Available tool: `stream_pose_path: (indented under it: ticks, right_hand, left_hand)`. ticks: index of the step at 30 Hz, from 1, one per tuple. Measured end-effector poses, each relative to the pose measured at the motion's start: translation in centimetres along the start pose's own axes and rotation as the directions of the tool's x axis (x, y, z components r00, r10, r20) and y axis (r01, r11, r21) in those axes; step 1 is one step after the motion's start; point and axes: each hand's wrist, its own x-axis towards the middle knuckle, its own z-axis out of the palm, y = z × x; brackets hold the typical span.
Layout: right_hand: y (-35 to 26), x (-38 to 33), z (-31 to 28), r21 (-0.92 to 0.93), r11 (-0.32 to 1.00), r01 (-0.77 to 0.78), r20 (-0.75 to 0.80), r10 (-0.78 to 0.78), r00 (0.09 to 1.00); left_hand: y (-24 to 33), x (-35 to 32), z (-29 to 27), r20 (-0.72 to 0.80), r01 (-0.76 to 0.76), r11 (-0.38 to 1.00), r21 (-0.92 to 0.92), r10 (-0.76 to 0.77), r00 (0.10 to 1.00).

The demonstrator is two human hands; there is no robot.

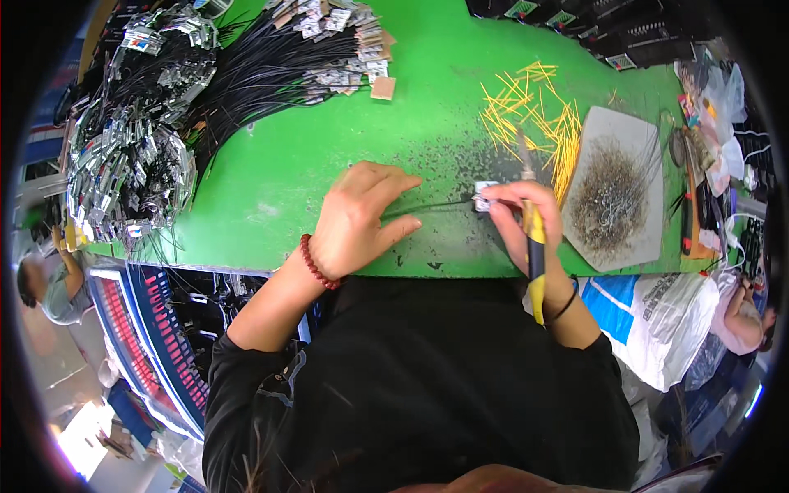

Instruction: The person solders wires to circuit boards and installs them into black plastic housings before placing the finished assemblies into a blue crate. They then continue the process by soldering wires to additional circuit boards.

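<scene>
My left hand (362, 209) hovers low over the green table, palm down, thumb and fingers apart. A thin black cable (440, 203) runs from beside that hand toward the right. At its right end is a small white tag-like piece (485, 195), touched by the fingertips of my right hand (530, 209). That hand is closed round a slim tool with a yellow-and-black handle (536, 259); its narrow metal tip points away from me, and its exact kind is unclear. Dark crumbs lie scattered around the white piece.
Yellow thin tubes (526, 107) lie loose beyond my right hand. To the right is a grey board (620, 131) heaped with dark scraps. Bundled black cables (271, 74) and silvery-ended pieces (131, 172) fill the left. Black packages (600, 29) stand at the far right.
</scene>
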Motion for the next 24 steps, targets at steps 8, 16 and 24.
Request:
stream_pose_path:
  ticks: [8,16,24]
  right_hand:
    - [0.4,0.9,0.2,-0.054,0.996,0.064,-0.014,-0.065,0.998]
    - [-0.3,0.6,-1.6,-0.213,0.977,-0.019,0.027,0.025,0.999]
    - [-3.4,-3.9,-10.3,0.007,0.963,-0.269,-0.373,0.252,0.893]
  left_hand:
    - [-0.6,-0.9,0.2,0.0,0.192,0.968,0.162,-0.195,0.981]
    - [-1.8,0.3,1.3,0.024,0.067,0.967,0.247,-0.075,0.997]
    - [0.8,9.5,7.9,0.161,-0.219,0.974,0.065,0.206,0.965]
